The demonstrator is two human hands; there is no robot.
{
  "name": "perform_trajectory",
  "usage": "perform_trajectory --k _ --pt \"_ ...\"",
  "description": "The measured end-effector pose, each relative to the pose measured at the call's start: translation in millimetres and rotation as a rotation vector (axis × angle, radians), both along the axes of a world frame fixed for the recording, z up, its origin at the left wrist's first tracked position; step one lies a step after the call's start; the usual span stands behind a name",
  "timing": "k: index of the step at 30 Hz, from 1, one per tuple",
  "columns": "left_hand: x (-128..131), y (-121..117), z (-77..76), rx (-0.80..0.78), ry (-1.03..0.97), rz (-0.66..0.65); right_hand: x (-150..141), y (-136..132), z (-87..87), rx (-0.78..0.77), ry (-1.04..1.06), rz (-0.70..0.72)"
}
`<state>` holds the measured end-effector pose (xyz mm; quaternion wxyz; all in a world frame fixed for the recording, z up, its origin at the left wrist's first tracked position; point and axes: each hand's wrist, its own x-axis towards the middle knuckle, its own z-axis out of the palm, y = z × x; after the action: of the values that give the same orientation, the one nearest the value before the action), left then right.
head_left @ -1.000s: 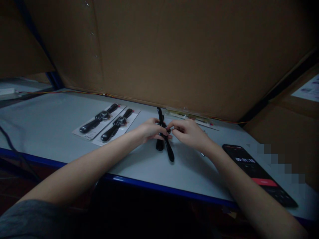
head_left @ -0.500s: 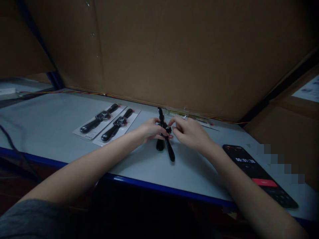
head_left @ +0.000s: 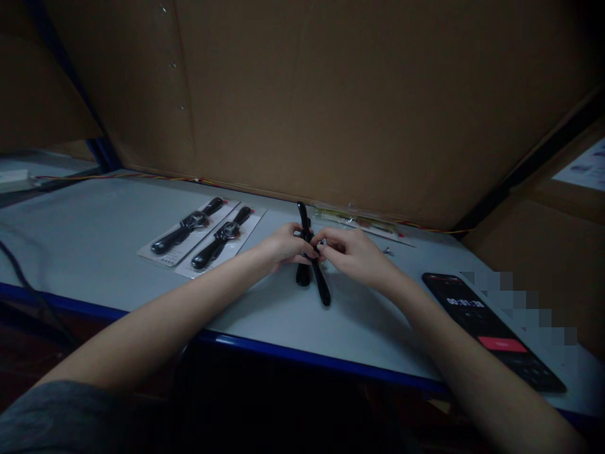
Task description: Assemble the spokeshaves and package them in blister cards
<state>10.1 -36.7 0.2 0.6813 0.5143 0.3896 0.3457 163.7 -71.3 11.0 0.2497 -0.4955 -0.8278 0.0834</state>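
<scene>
A black wristwatch [head_left: 314, 272] with a long strap stands almost upright on the grey table [head_left: 94, 227] in the middle of the head view. My left hand [head_left: 283, 244] is closed round the watch's case from the left. My right hand [head_left: 352, 252] pinches at the same case from the right, fingertips pressed together against it. One strap end points up toward the cardboard wall, the other rests on the table near me. A second dark strap end [head_left: 302, 275] shows just left of it.
Two more black watches on white backing cards [head_left: 189, 228] [head_left: 222, 238] lie to the left. A black phone [head_left: 491, 331] with a lit timer screen lies at the right. A brown cardboard wall [head_left: 331, 94] closes the back. A small screw [head_left: 387, 251] lies behind my right hand.
My right hand drew back a little from the watch half a second ago and has now returned to pinch its case. The left hand and the watch have stayed put.
</scene>
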Motion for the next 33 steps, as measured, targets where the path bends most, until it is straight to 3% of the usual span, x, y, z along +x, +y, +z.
perform_trajectory --k 8,14,16,20,23,28,33 --pt "0 -2 2.0 -0.033 -0.001 -0.054 16 7 3.9 0.103 -0.110 -0.042" --pt "1 -2 -0.9 0.011 -0.005 -0.029 3 3 -0.8 0.186 -0.185 -0.168" --pt "1 -2 -2.2 0.021 0.003 -0.029 -2 4 -5.1 0.146 -0.139 -0.197" --pt "1 -2 -2.2 0.036 0.036 -0.043 -3 10 -10.0 -0.090 0.142 -0.129" --pt "1 -3 0.5 0.007 0.039 -0.041 4 11 -5.6 -0.078 0.258 -0.083" --pt "2 -5 4.9 -0.015 0.058 -0.037 16 10 2.4 0.027 0.056 0.012" --pt "1 -6 3.3 -0.003 0.045 -0.058 11 10 -3.0 0.083 -0.083 -0.069"
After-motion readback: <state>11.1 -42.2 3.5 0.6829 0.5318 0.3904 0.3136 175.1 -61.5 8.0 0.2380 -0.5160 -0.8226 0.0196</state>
